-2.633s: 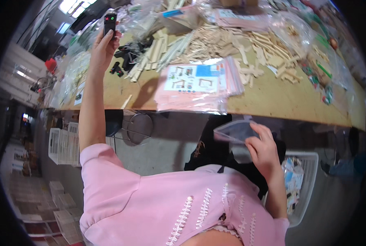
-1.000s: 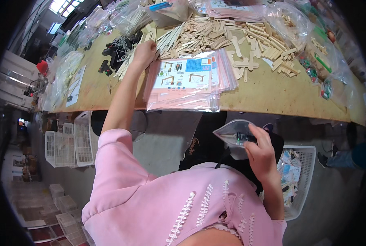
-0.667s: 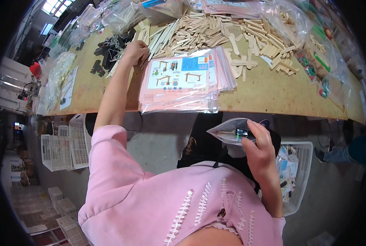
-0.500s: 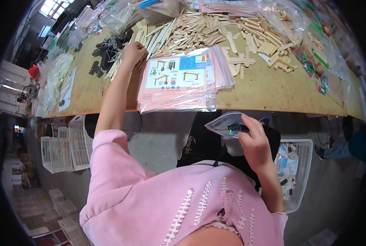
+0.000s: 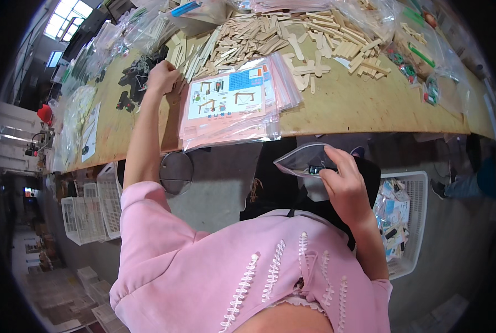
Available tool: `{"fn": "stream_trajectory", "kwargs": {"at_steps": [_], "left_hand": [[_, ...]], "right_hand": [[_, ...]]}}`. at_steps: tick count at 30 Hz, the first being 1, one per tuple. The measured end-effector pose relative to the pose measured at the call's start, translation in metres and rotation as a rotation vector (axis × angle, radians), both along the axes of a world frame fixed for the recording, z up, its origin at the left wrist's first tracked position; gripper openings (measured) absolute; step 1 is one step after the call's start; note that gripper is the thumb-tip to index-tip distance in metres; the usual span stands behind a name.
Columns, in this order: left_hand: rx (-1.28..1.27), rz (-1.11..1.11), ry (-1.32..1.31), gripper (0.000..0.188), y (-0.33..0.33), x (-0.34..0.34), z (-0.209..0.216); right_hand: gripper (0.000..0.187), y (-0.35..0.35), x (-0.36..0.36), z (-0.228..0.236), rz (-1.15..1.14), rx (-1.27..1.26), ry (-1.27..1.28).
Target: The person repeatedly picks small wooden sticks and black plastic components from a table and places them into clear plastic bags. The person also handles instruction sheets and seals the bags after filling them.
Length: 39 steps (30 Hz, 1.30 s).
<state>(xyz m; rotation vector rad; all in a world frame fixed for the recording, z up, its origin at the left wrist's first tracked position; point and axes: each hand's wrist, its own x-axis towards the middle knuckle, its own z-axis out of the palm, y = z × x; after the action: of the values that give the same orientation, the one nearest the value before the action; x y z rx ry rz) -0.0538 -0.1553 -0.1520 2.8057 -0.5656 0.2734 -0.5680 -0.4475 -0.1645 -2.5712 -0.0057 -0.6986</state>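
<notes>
Below and to the right of the stack of printed packets (image 5: 225, 108), off the near edge of the wooden table (image 5: 370, 108): a clear pouch (image 5: 292, 161), mouth spread open, with a small dark part (image 5: 315, 170) visible inside. Gripped at its right side by the right hand (image 5: 346, 182), between thumb and fingers.

Just left of the stack, near its far corner: the left hand (image 5: 162, 77), with fingers curled and drawn together, close at the near ends of the pale wooden strips (image 5: 195, 58). Not possible to tell from this view whether pinching a strip or only touching, because of hidden fingertips.

To do well this apparent step of picking by feel: better to pinch a strip near its end and to lift it straight, without dragging its neighbours. Better also to pass high over the stack, so as not to push the slippery-looking top packet. Important to hold the pouch mouth wide and facing up, for not spilling the dark part.

Farther around: behind the stack, a heap of flat wooden sticks (image 5: 248, 41); close to its right, some sticks lying crosswise (image 5: 312, 70); to its left, beyond the left hand, black parts (image 5: 137, 75); lower right of it, below table level, a white basket (image 5: 418, 222) with filled packets inside.
</notes>
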Motion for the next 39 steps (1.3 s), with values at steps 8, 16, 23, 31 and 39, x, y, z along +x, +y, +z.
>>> {"fn": "stream_trajectory", "kwargs": {"at_steps": [8,16,23,31,39], "left_hand": [[-0.623,-0.379,0.225,0.011,0.001,-0.154,0.093],[-0.103,-1.136,0.097,0.017,-0.093,-0.303,0.087],[-0.207,-0.558,-0.082,0.016,-0.124,-0.143,0.031],[-0.345,-0.535,0.037,0.013,-0.119,-0.075,-0.014],[-0.201,-0.515,0.015,0.014,-0.141,-0.044,-0.011]], "right_hand": [[0.011,-0.002,0.01,0.008,0.058,0.105,0.018],[0.013,0.012,0.026,0.01,0.098,0.077,0.038],[0.012,0.006,0.006,0.011,0.054,0.068,0.077],[0.014,0.0,-0.002,0.005,0.012,0.127,0.106],[0.015,-0.001,0.001,0.004,0.007,0.137,0.107]]}}
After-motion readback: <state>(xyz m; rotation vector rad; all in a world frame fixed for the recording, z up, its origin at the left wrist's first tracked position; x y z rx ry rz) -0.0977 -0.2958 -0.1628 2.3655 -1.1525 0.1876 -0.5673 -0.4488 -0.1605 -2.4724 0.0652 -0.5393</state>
